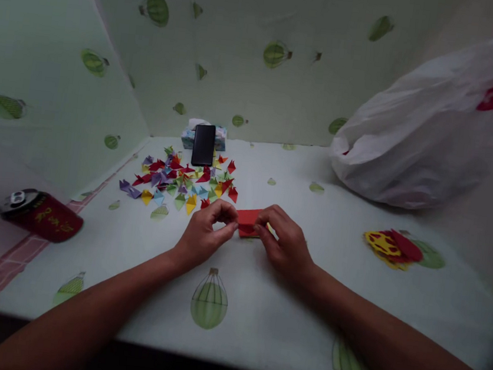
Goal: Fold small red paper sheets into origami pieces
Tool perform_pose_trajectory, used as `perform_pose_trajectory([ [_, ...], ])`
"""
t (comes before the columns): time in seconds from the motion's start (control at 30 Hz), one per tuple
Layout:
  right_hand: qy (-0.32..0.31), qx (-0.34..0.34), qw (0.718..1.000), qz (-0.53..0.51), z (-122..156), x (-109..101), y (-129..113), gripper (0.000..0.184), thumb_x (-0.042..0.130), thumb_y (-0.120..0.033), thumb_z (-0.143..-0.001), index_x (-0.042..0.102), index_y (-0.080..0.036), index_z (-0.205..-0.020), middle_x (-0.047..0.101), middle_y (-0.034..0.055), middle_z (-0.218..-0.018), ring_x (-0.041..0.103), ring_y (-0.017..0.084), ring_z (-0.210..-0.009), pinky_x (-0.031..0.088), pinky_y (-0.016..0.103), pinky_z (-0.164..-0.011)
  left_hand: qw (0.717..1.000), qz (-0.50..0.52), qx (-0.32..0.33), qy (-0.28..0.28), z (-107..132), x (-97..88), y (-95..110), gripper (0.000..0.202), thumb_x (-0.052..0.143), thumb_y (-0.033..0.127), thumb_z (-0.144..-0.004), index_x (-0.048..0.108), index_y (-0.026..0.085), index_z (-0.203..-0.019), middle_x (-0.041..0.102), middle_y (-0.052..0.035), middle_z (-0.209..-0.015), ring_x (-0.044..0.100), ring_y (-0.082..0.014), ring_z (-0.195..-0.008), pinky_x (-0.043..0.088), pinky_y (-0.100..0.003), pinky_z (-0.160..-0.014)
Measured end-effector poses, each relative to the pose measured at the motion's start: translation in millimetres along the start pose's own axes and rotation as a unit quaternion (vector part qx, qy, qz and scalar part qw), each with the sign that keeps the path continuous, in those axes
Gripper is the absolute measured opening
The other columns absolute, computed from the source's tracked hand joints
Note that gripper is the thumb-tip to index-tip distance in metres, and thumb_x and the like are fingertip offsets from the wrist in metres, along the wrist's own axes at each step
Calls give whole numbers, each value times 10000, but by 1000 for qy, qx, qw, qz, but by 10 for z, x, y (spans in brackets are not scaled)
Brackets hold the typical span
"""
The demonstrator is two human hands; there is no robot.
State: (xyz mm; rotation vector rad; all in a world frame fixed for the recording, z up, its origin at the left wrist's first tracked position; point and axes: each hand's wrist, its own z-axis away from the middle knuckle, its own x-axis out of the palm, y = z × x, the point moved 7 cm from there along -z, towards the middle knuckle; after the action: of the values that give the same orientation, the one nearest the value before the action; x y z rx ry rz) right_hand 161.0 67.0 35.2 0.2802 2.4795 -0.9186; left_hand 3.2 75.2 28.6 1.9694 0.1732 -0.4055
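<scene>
Surface: from my remote console I see a table [332, 290] under a pale, smooth cloth printed with green hot-air balloons, with a pink checked strip along its left edge
Room: the same balloon print covers the walls [41, 66] behind and to the left, closing the table into a corner
Red paper: a small, flat, oblong red paper [249, 221] with crisp folded edges lies on the cloth at mid-table, between my two hands
Left hand: the left hand [205, 235] has thumb and forefinger pinched on the paper's left end, the other fingers curled in
Right hand: the right hand [285, 244] has its fingertips closed on the paper's right end and covers that end from me
Folded pieces: a loose scatter of small paper triangles [184, 181] in red, purple, yellow, green and blue lies just beyond the left hand
Phone: a dark, glossy phone [203, 144] stands upright behind the scatter, leaning on a patterned tissue box [221, 137]
Can: a red can [42, 216] lies on its side at the far left, well apart from the hands
Bag: a crumpled white plastic bag [421, 139] with a red mark fills the right rear corner
Paper stack: yellow and red sheets [393, 245] lie flat on the right, near the bag
</scene>
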Motion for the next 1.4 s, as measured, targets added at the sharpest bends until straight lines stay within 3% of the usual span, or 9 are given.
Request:
perform_pose_trajectory([
  [0.13,-24,13,1000,-10,10,58,38,181,501,-103,-949,489,-200,-796,530,34,-782,507,175,-722,399,296,-653,999,-24,12,-30,-6,36,3,187,653,166,-839,682,158,-1024,655,-22,-813,611,-140,-746,490,-276,-718],
  [0.23,-43,23,998,-25,19,89,37,176,515,-121,-949,515,-194,-789,541,36,-780,514,175,-726,407,295,-658,996,-58,32,-63,-2,74,45,81,667,204,-865,739,167,-860,660,-31,-779,592,-144,-732,464,-280,-704],
  [0.3,-49,42,997,-37,17,90,48,174,521,-131,-948,533,-191,-785,552,33,-776,521,172,-727,412,294,-664,995,-68,24,-71,0,79,44,132,656,214,-883,739,171,-790,666,-34,-770,594,-148,-735,457,-284,-709],
  [0.57,-83,132,984,-91,28,127,165,139,609,-235,-930,656,-179,-811,659,32,-792,588,161,-742,438,288,-677,997,-61,2,-56,9,51,27,156,646,234,-904,717,182,-775,680,-21,-778,614,-145,-743,460,-270,-692],
  [0.77,-51,131,987,-82,35,78,155,156,594,-211,-931,646,-182,-787,654,29,-767,584,158,-730,440,288,-678,995,-86,21,-44,2,25,40,135,657,208,-894,694,177,-768,661,-18,-765,599,-138,-716,454,-263,-667],
  [0.97,-74,122,985,-95,26,125,177,123,621,-176,-905,628,-174,-783,643,30,-765,580,156,-721,430,279,-654,989,-118,64,-65,5,73,90,136,652,135,-882,662,164,-750,635,-17,-746,582,-139,-712,446,-267,-670],
  [1.2,-61,118,989,-66,44,99,175,166,602,-167,-911,585,-184,-747,602,17,-727,550,147,-665,414,279,-614,990,-102,28,-90,-11,91,33,145,639,146,-897,631,162,-753,613,-19,-761,573,-141,-721,447,-272,-668],
  [1.4,-64,114,990,-58,59,113,164,164,589,-177,-913,571,-185,-751,595,17,-720,544,146,-656,407,281,-610,987,-124,45,-89,-12,91,28,168,641,142,-893,594,169,-734,587,-10,-737,547,-140,-700,422,-274,-647],
])
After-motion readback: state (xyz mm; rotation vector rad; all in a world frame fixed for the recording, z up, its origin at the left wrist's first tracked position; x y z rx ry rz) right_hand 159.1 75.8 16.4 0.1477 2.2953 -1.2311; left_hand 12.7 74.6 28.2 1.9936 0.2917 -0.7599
